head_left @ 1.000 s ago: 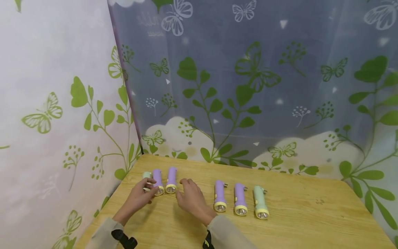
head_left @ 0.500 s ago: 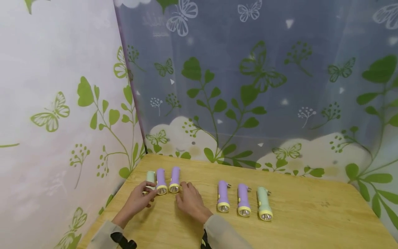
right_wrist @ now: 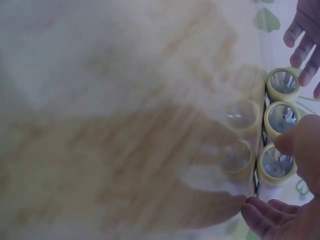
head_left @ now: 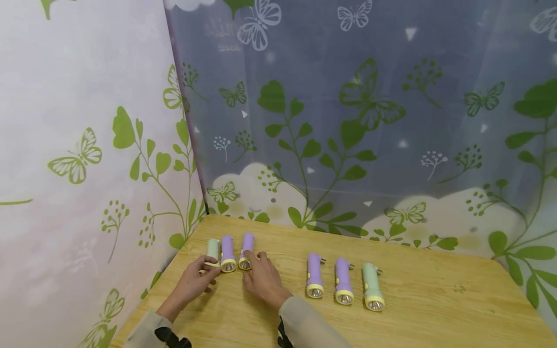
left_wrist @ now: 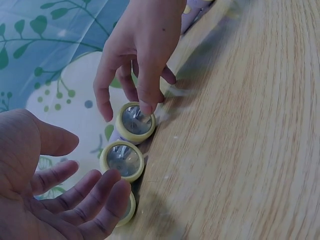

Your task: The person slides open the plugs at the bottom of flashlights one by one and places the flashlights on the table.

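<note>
Three flashlights with yellow rims stand side by side at the table's left: a green one (head_left: 212,246), a purple one (head_left: 227,247) in the middle and another purple one (head_left: 248,240) to its right. My left hand (head_left: 196,279) is beside the green flashlight, fingers loosely bent and partly covering its lens end. My right hand (head_left: 264,280) reaches over the lens end of the rightmost purple flashlight. In the right wrist view its thumb (right_wrist: 295,140) overlaps that lens rim, and the other fingers are spread apart below it. Neither hand closes around a flashlight.
To the right on the wooden table (head_left: 435,299) lie two more purple flashlights (head_left: 314,270) (head_left: 342,275) and a green one (head_left: 371,280), with plug prongs sticking out at their far ends. Patterned cloth walls (head_left: 304,121) border the table at the back and left.
My right hand has shifted left, from beside the rightmost purple flashlight of the left group to over its lens end. The left hand stays near the green flashlight. The flashlights keep their places.
</note>
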